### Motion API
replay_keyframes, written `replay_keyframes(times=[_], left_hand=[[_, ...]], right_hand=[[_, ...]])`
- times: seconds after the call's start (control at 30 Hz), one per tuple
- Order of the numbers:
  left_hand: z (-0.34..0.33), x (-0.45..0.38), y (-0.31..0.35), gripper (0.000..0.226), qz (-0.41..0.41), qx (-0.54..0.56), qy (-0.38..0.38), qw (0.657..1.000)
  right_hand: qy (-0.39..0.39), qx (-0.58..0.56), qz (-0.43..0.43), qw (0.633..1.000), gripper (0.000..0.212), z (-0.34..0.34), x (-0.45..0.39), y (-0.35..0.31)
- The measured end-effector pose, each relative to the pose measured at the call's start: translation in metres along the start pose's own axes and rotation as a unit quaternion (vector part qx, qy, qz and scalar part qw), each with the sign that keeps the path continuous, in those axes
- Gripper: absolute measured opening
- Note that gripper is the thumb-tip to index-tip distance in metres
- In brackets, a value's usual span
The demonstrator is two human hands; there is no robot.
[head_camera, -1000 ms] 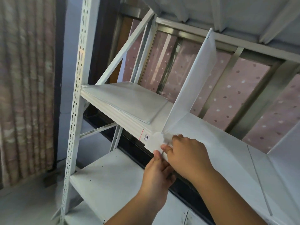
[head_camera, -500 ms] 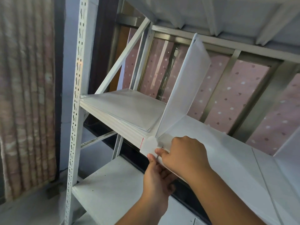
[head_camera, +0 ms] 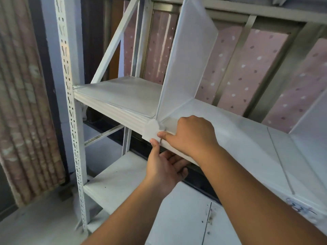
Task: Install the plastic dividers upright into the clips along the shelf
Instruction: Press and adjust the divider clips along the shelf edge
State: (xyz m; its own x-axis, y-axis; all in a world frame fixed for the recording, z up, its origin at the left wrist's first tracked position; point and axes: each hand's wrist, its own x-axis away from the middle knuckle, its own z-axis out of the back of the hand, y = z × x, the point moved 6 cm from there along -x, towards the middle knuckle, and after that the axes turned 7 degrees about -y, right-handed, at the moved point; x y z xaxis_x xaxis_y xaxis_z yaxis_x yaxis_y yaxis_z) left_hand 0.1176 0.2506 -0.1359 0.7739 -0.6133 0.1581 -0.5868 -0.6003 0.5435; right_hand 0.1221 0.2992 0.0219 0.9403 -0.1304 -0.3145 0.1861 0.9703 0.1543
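A translucent white plastic divider (head_camera: 185, 62) stands upright on the white shelf (head_camera: 247, 138), running from the front lip to the back. At its front foot a small white clip (head_camera: 152, 129) sits over the shelf's front lip. My right hand (head_camera: 191, 135) rests on the lip just right of the clip, thumb and forefinger pinching at its edge. My left hand (head_camera: 164, 165) reaches up from below, thumb pressed on the clip's lower right corner, fingers under the shelf. A stack of flat dividers (head_camera: 122, 96) lies on the shelf to the left.
A perforated white upright post (head_camera: 70, 103) and a diagonal brace (head_camera: 115, 39) frame the left end. A lower shelf (head_camera: 123, 183) lies beneath. Another upright divider (head_camera: 313, 117) stands at the far right. A pink dotted curtain (head_camera: 247, 71) hangs behind, with a striped curtain (head_camera: 23, 103) at left.
The view has dropped and drawn closer. My left hand has slid lower, its fingers now under the shelf lip. The divider stands more upright than before.
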Motion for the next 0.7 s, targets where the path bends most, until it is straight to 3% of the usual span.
replay_keyframes(times=[0.2,0.33,0.43,0.57,0.7], left_hand=[[0.011,-0.007,-0.004,0.092,-0.022,0.014,-0.043,0.999],[-0.005,0.003,-0.029,0.095,-0.012,0.018,-0.098,0.995],[-0.025,0.019,-0.068,0.098,0.046,-0.019,-0.137,0.989],[-0.066,0.043,-0.131,0.108,0.141,-0.067,-0.191,0.969],[-0.109,0.060,-0.183,0.105,0.170,-0.105,-0.214,0.956]], right_hand=[[-0.060,-0.071,-0.009,0.996,0.074,-0.008,0.031,0.010],[-0.113,-0.220,0.018,0.969,0.077,-0.004,0.070,0.036],[-0.062,-0.277,0.017,0.959,0.073,0.018,0.120,0.068],[0.017,-0.323,-0.059,0.944,0.064,0.046,0.204,0.124],[0.074,-0.362,-0.180,0.912,0.028,0.065,0.279,0.179]])
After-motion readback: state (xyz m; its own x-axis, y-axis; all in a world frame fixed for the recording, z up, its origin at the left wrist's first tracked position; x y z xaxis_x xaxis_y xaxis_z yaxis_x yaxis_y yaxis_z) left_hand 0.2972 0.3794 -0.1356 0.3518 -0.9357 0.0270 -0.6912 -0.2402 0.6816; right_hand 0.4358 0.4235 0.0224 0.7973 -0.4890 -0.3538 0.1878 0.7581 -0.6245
